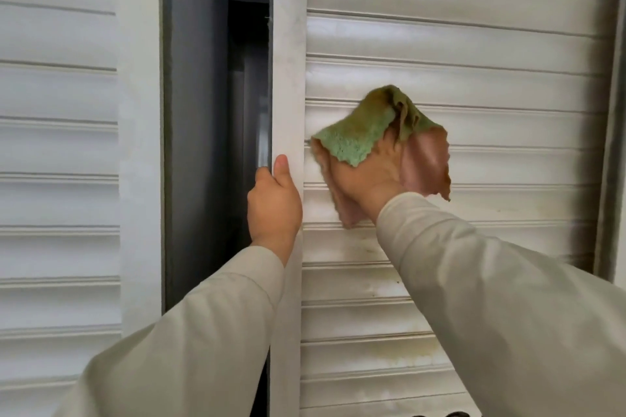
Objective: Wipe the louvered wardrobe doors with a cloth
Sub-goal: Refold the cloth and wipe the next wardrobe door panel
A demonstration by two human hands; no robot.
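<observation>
Two white louvered wardrobe doors fill the view. The right door (474, 44) stands slightly ajar. My left hand (272, 203) grips its left frame edge (288, 78), fingers curled round the far side and thumb lying on the front. My right hand (367, 181) presses a green and pink cloth (359, 132) against the slats at mid height; the cloth drapes over my fingers and hides them. Faint yellowish stains show on the lower slats (399, 354).
The left louvered door (57, 145) stands at the left. Between the doors a dark gap (210, 112) opens into the wardrobe's interior. A dark shadowed strip (606, 112) runs down the right door's far edge.
</observation>
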